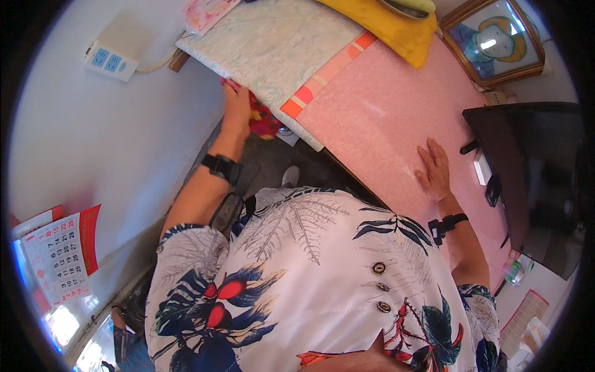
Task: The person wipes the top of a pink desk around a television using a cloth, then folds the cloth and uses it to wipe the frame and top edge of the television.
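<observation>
My left hand (237, 104) grips a red cloth (266, 118) with a yellow and dark pattern at the left edge of the table. Part of the cloth hangs below the pale patterned table cover (279, 56), and my fingers hide some of it. Palm down, my right hand (434, 169) rests on the pink table covering (362, 121) with its fingers apart and nothing in it. An orange-and-white striped band (320, 81) runs between the pale cover and the pink surface.
A flat-screen television (530, 176) stands right of my right hand. Behind it leans a framed picture (495, 39). A yellow cloth (399, 30) lies at the far edge. The left wall bears a power socket (111, 60) with a cable and a calendar (58, 260).
</observation>
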{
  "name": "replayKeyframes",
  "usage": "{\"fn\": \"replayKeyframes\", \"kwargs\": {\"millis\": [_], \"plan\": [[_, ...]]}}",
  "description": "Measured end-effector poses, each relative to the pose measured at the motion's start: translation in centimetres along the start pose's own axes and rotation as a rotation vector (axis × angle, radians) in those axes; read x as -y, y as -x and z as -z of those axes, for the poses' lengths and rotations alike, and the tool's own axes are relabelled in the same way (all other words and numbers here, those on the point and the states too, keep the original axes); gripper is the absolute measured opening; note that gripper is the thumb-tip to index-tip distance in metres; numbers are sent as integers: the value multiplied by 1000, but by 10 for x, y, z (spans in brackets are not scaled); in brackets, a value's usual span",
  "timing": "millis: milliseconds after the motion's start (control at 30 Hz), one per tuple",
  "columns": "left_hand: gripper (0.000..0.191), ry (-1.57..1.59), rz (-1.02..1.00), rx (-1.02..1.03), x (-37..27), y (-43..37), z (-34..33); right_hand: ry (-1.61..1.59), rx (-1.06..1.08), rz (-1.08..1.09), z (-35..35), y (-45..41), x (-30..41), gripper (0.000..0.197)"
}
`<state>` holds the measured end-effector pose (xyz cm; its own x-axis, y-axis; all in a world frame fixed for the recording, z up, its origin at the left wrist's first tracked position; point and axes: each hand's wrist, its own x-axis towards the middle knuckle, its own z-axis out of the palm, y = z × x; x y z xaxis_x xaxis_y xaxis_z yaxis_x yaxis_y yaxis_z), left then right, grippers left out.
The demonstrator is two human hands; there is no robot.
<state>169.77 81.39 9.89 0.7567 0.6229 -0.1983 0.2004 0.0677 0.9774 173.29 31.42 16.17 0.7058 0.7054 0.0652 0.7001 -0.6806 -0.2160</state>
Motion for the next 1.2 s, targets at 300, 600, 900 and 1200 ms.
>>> {"fn": "replayKeyframes", "kwargs": {"millis": [300, 600, 900, 1200], "plan": [[31, 368, 853, 722, -27, 129, -56, 8, -17, 25, 0, 7, -6, 49], [32, 264, 708, 843, -64, 116, -56, 8, -67, 39, 0, 13, -5, 48], [22, 451, 35, 443, -138, 33, -56, 14, -102, 37, -1, 12, -7, 49], [34, -585, -122, 954, -155, 18, -107, -26, -104, 26, -5, 17, -12, 49]]}}
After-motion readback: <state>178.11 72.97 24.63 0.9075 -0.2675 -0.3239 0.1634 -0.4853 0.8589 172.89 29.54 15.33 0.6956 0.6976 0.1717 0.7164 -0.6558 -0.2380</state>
